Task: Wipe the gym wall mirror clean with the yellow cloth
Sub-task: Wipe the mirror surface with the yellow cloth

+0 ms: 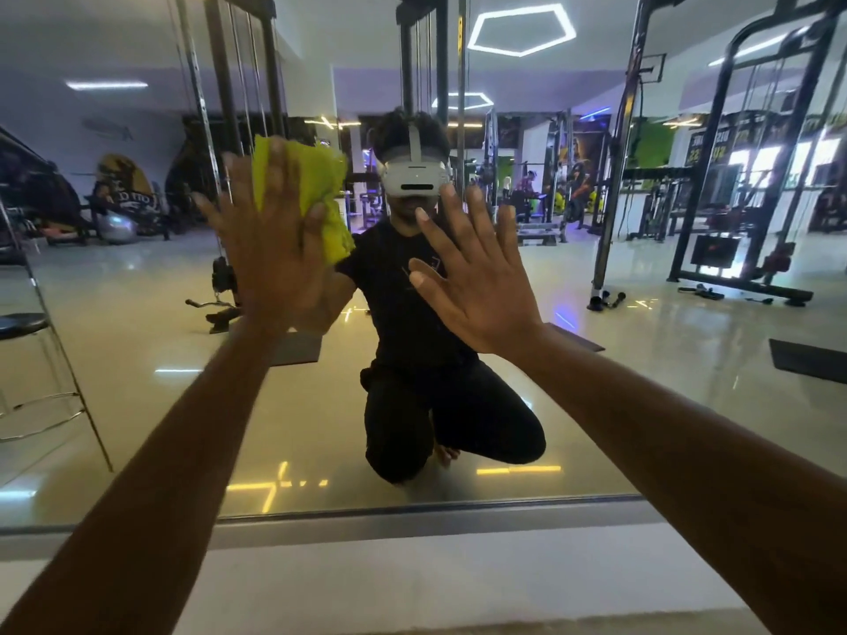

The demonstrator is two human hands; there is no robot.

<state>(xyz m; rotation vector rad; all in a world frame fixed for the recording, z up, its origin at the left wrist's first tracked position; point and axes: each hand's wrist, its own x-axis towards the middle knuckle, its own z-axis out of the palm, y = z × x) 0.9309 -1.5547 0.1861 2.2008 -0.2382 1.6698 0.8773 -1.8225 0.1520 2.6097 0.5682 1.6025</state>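
Bare forearms (151,451), no sleeves — the reflection (421,341) shows a black T-shirt, black trousers, white headset (415,176).

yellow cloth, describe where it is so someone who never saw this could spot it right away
Start at the big wall mirror that fills the view. Up on its left half, the left hand presses flat against the glass with fingers spread. The yellow cloth is the crumpled rag sandwiched under that hand, the only bright yellow-green thing on the glass; the right hand beside it is bare.
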